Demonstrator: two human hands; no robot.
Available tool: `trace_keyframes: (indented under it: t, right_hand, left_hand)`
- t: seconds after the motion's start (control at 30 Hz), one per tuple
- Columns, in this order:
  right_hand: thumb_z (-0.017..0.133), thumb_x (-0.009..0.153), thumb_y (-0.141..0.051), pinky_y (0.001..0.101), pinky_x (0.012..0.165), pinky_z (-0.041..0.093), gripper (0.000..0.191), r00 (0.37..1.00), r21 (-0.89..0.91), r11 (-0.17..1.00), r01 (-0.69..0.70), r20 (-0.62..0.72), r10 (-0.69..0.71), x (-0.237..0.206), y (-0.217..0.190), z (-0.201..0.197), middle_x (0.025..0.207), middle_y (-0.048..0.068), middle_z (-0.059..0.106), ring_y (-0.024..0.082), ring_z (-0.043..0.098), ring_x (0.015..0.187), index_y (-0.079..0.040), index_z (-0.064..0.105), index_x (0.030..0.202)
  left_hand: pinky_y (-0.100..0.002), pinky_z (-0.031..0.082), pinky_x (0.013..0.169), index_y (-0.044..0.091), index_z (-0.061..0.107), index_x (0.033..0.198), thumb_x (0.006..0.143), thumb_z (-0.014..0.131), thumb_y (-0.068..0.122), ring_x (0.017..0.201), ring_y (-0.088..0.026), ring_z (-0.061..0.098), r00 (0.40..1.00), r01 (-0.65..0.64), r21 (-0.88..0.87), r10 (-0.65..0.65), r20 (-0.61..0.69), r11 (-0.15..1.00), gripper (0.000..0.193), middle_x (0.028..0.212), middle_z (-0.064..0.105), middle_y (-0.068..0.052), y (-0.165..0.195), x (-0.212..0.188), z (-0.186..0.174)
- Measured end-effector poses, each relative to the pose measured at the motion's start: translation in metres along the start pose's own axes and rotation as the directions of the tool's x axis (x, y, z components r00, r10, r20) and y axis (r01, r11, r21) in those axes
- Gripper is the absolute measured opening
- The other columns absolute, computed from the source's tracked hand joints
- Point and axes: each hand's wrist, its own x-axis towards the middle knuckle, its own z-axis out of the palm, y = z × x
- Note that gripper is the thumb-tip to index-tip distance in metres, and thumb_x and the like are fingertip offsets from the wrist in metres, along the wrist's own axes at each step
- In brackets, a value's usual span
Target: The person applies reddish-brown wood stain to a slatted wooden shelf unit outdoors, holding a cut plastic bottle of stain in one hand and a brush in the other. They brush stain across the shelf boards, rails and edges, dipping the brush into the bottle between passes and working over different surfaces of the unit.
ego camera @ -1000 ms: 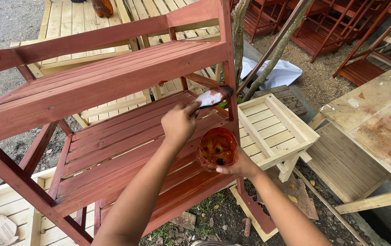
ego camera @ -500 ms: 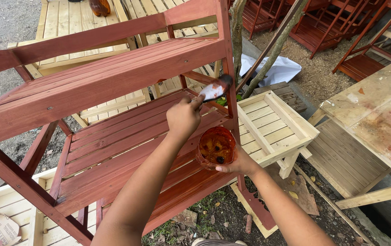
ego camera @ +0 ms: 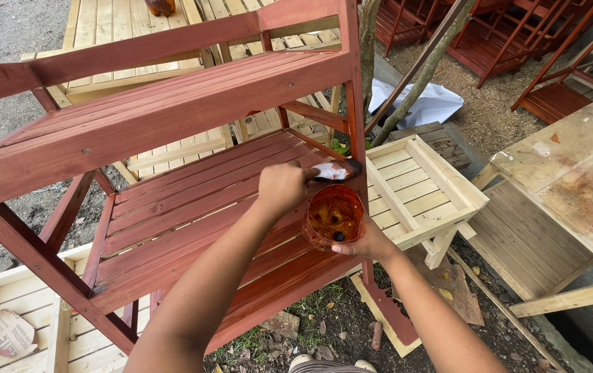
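Observation:
My left hand [ego camera: 281,188] grips a paintbrush [ego camera: 336,170] whose stained bristles rest against the front right post of a red-brown stained wooden shelf rack [ego camera: 172,117], just above its lower slatted shelf. My right hand [ego camera: 369,243] holds a clear plastic cup [ego camera: 333,217] of orange-brown stain from below, right beside the same post and just under the brush. Both forearms reach in from the bottom of the view.
An unstained slatted wooden rack [ego camera: 421,186] lies to the right of the post. A stained plywood tabletop [ego camera: 573,173] stands at far right, more red racks [ego camera: 511,41] at the back. A thin tree trunk [ego camera: 414,76] and white sheet [ego camera: 435,103] are behind. Bare crate [ego camera: 6,324] lower left.
My left hand has brought the brush down the post, from higher up to just over the cup. The cup hand has barely shifted.

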Motion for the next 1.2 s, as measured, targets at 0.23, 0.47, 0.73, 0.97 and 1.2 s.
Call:
trace_keyframes:
  t: [0.23, 0.47, 0.73, 0.97, 1.2]
  right_hand:
    - [0.095, 0.058, -0.044, 0.0406, 0.114, 0.046, 0.112, 1.000, -0.045, 0.999, -0.003, -0.001, 0.003, 0.000, 0.000, -0.002, 0.142, 0.012, 0.057, 0.026, 0.055, 0.134, -0.007, 0.040, 0.148]
    - [0.096, 0.060, -0.043, 0.0408, 0.115, 0.045, 0.112, 1.000, -0.034, 0.999, -0.012, 0.014, 0.012, 0.000, 0.000, -0.005, 0.144, 0.012, 0.056, 0.027, 0.053, 0.136, -0.007, 0.039, 0.150]
    - [0.096, 0.059, -0.040, 0.0412, 0.115, 0.045, 0.113, 1.000, -0.019, 1.000, -0.007, 0.011, 0.007, 0.002, 0.005, -0.004, 0.143, 0.012, 0.056, 0.027, 0.054, 0.135, -0.007, 0.038, 0.149]
    - [0.096, 0.059, -0.042, 0.0415, 0.114, 0.046, 0.112, 1.000, -0.039, 0.999, -0.012, 0.015, 0.013, 0.002, 0.006, -0.005, 0.143, 0.013, 0.057, 0.027, 0.054, 0.135, -0.005, 0.040, 0.149]
    - [0.096, 0.059, -0.041, 0.0409, 0.114, 0.045, 0.113, 1.000, -0.041, 0.999, -0.006, 0.009, 0.006, 0.002, 0.003, -0.005, 0.144, 0.012, 0.056, 0.026, 0.054, 0.136, -0.005, 0.038, 0.150]
  left_hand:
    - [-0.044, 0.055, 0.069, 0.036, 0.080, 0.105, 0.090, 0.070, 0.042, 0.078, -0.028, 0.071, 0.921, 0.312, -0.004, -0.301, 0.246, 0.950, 0.020, 0.083, 0.073, -0.007, -0.001, 0.042, -0.039]
    - [-0.043, 0.055, 0.075, 0.038, 0.081, 0.108, 0.091, 0.068, 0.041, 0.087, -0.026, 0.072, 0.871, 0.484, -0.166, -0.455, 0.183, 0.859, 0.021, 0.090, 0.077, -0.004, -0.009, 0.042, -0.064]
    - [-0.045, 0.054, 0.077, 0.035, 0.079, 0.109, 0.090, 0.069, 0.047, 0.091, -0.028, 0.072, 0.772, 0.635, -0.253, -0.587, 0.244, 0.730, 0.025, 0.089, 0.077, -0.006, -0.002, 0.036, -0.031]
    - [-0.045, 0.055, 0.076, 0.033, 0.081, 0.108, 0.092, 0.066, 0.047, 0.089, -0.030, 0.072, 0.734, 0.679, -0.245, -0.646, 0.210, 0.692, 0.026, 0.090, 0.077, -0.009, -0.006, 0.035, -0.022]
    - [-0.045, 0.055, 0.076, 0.033, 0.079, 0.108, 0.093, 0.064, 0.048, 0.086, -0.030, 0.074, 0.713, 0.701, -0.284, -0.663, 0.229, 0.655, 0.027, 0.087, 0.078, -0.008, -0.003, 0.026, -0.035]
